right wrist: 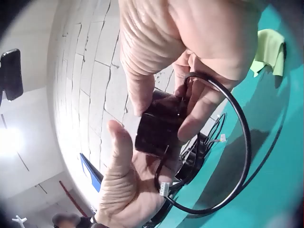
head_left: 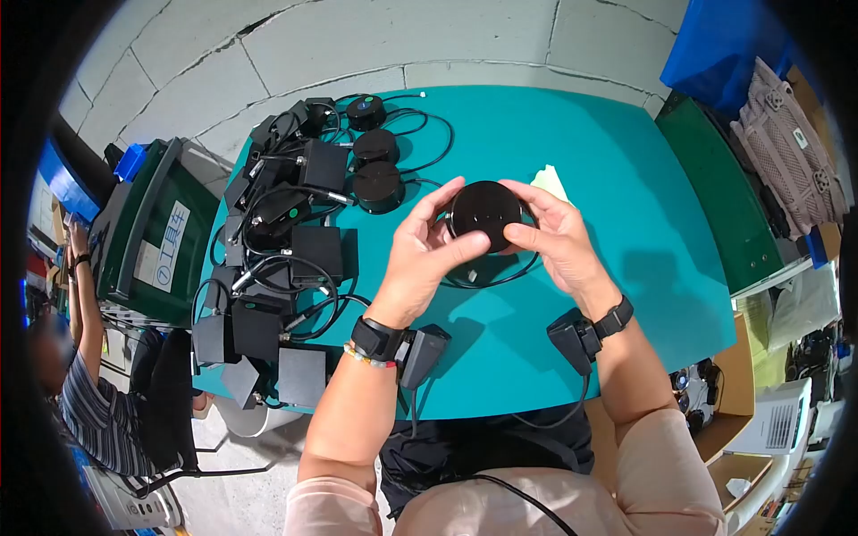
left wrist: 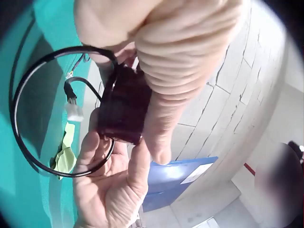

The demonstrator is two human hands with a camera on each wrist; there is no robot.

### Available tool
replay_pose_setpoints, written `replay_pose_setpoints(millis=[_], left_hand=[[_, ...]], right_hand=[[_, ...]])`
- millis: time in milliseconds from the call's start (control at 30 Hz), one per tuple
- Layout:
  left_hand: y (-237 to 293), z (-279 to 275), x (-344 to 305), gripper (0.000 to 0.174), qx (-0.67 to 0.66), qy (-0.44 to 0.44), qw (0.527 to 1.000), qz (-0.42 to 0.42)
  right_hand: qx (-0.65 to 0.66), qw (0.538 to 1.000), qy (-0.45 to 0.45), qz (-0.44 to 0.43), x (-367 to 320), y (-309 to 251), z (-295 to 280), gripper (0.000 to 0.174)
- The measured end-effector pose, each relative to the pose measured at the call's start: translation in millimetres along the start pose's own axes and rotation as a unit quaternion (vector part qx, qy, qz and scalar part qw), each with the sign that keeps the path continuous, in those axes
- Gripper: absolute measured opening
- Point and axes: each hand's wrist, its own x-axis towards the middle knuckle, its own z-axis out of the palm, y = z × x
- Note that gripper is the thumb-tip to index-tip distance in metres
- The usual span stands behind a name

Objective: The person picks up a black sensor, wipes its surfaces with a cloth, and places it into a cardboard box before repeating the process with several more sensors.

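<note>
Both hands hold a glossy black round puck-shaped device [head_left: 483, 214] above the teal table. My left hand [head_left: 435, 250] grips its left side, with the thumb on the near edge of its face. The right hand [head_left: 559, 234] grips the opposite side in the same way. A black cable [right wrist: 247, 137] loops down from the device and ends in a small white connector plug [right wrist: 165, 189]. In the left wrist view the device's dark side wall [left wrist: 126, 104] shows between the two hands.
Black boxes [head_left: 317, 255] with tangled cables crowd the table's left side. Several similar round devices [head_left: 378, 186] stand beside them. A pale green cloth [head_left: 549, 182] lies beyond the right hand. Green crates flank the teal table [head_left: 626, 161]; another person [head_left: 98, 402] is at the far left.
</note>
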Motion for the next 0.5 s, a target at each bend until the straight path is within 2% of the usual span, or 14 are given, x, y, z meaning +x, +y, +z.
replay_pose_setpoints(millis=[33, 100, 133, 167, 233, 267, 500], left_hand=[[1.0, -1.4, 0.5, 0.075, 0.0, 0.0, 1.0, -0.001], [3.6, -3.3, 1.1, 0.068, -0.003, 0.041, 0.999, -0.016], [4.4, -3.8, -0.7, 0.06, 0.027, 0.055, 0.998, -0.012], [4.7, -4.6, -1.4, 0.06, 0.027, 0.057, 0.998, -0.012], [5.1, -5.9, -2.4, 0.051, 0.039, 0.011, 0.999, -0.021], [3.6, -5.6, -1.9, 0.046, 0.049, 0.016, 0.999, 0.001], [-1.6, -8.6, -0.4, 0.046, 0.062, 0.012, 0.998, -0.004]], right_hand=[[0.001, 1.0, 0.0, 0.0, 0.9, 1.9, -2.2, 0.056], [-0.021, 0.996, -0.01, -0.084, 3.1, 7.2, -6.3, 0.059], [-0.007, 0.998, -0.006, -0.069, 0.8, 3.6, -4.6, 0.061], [-0.007, 0.998, -0.008, -0.068, 0.1, 3.1, -5.1, 0.061], [-0.02, 0.998, -0.028, -0.055, -0.7, 2.6, -6.5, 0.061], [-0.02, 0.998, -0.029, -0.054, -0.3, 3.0, -5.8, 0.061], [-0.045, 0.997, -0.045, -0.05, 1.3, 4.7, -9.1, 0.061]])
